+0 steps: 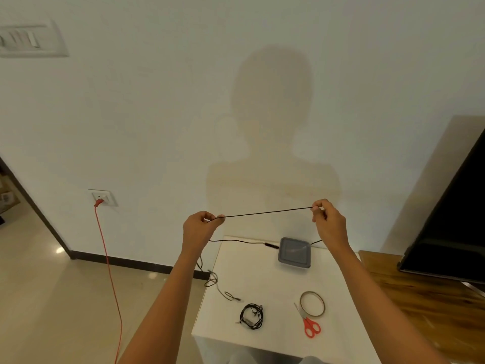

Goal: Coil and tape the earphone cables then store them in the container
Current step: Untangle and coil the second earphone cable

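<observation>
I hold the earphone cable [267,213] taut, left hand [200,228] to right hand [326,222], both pinching, axis near-horizontal.

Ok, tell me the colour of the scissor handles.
Red; the scissors show best in the head view.

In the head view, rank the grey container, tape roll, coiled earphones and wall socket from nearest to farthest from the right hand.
1. Grey container, just below the right hand, at the table's far end.
2. Tape roll, table's near right.
3. Coiled earphones, near centre.
4. Wall socket, far left on the wall.
</observation>
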`<state>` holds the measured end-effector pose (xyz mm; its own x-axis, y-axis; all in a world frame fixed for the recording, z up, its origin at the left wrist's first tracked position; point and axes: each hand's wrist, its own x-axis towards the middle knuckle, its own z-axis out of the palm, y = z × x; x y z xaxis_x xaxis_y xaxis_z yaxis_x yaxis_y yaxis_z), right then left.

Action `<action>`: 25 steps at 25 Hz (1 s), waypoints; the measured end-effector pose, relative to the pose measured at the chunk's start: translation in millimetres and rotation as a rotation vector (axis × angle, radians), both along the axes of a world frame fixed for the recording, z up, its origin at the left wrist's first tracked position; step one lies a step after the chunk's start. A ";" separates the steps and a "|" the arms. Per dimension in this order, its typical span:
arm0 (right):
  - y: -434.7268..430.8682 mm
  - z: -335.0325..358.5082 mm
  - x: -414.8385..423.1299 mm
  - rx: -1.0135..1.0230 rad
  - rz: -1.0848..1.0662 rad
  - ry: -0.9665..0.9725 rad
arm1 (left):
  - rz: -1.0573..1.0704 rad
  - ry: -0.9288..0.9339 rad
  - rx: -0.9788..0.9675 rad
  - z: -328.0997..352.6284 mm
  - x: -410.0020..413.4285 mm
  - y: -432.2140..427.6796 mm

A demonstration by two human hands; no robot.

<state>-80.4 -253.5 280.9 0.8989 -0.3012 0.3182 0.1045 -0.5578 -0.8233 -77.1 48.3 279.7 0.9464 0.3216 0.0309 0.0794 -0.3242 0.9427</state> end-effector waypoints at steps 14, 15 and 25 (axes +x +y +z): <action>-6.6 -30.3 6.1 0.245 0.028 0.221 | -0.144 0.334 -0.078 12.2 2.0 -16.4; -8.4 -33.2 6.5 0.208 0.044 0.238 | -0.145 0.339 -0.053 12.5 2.7 -15.1; 39.9 -10.7 -10.0 0.255 0.585 0.420 | -0.617 0.307 -0.200 35.1 0.9 -47.4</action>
